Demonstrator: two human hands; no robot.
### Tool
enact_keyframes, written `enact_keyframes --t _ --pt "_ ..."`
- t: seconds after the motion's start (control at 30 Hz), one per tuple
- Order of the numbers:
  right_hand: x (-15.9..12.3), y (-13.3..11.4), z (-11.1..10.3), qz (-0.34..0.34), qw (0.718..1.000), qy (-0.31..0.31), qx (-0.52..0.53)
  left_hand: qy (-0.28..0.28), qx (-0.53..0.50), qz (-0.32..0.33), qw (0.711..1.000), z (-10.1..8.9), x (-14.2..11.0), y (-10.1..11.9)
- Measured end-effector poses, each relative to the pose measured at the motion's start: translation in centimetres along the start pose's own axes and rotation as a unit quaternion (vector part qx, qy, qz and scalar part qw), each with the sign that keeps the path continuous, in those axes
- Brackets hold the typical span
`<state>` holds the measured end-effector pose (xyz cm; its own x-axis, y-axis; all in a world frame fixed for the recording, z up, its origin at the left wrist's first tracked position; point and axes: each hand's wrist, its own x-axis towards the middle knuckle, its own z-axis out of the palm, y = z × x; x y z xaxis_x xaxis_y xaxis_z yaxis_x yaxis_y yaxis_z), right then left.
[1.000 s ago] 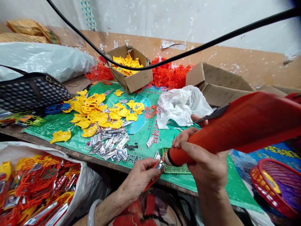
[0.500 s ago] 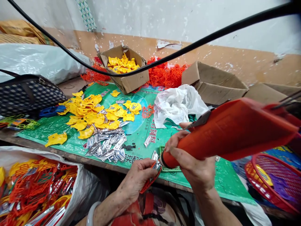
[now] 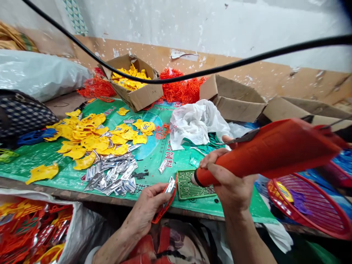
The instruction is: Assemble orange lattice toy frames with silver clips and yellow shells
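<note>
My left hand (image 3: 143,207) is closed around an orange plastic part (image 3: 164,212) with a shiny silver piece (image 3: 171,185) lying on it, just past the table's front edge. My right hand (image 3: 232,185) wraps round the red body of an electric screwdriver (image 3: 264,157), which has a dark side lever and a black ring near its pale nose. That nose points down over a small green perforated tray (image 3: 183,196), to the right of the orange part and apart from it. Whether the nose touches the tray I cannot tell. Tiny dark bits lie in the tray's right part.
Yellow plastic parts (image 3: 93,141) and silver pieces (image 3: 115,176) are heaped on the left of the green-covered table. Behind stand cardboard boxes (image 3: 145,97) and a white cloth bag (image 3: 189,124). A red basket (image 3: 310,223) is at right, an open sack (image 3: 79,227) at lower left. A black cable (image 3: 170,80) crosses above.
The screwdriver's nose has come away from the orange part and moved right over the green tray. My left hand still holds the orange part. The view has turned slightly right.
</note>
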<state>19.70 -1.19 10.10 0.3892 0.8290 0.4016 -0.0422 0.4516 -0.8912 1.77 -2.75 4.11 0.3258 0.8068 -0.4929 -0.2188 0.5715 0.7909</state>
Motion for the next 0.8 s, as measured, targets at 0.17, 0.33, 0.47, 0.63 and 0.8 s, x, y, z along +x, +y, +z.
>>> enact_keyframes --t 0.17,0.33,0.47,0.63,0.8 --pt "0.7 2.1 -2.3 0.008 0.997 0.078 -0.030 0.041 -0.011 -0.011 0.999 0.2 0.1 0.2" --pt "0.2 3.5 -3.1 0.011 0.996 0.079 -0.047 0.053 -0.006 -0.018 0.998 0.2 0.3 0.0" --pt "0.0 3.6 -3.2 0.019 0.995 0.078 -0.055 0.049 -0.001 -0.007 0.999 -0.1 0.3 -0.2" --pt "0.0 3.9 -3.1 0.024 0.995 0.082 -0.048 0.049 0.004 0.000 0.999 -0.2 0.4 -0.2" --pt "-0.1 4.3 -3.0 0.018 0.995 0.085 -0.042 0.046 0.005 0.005 0.999 -0.4 0.5 -0.3"
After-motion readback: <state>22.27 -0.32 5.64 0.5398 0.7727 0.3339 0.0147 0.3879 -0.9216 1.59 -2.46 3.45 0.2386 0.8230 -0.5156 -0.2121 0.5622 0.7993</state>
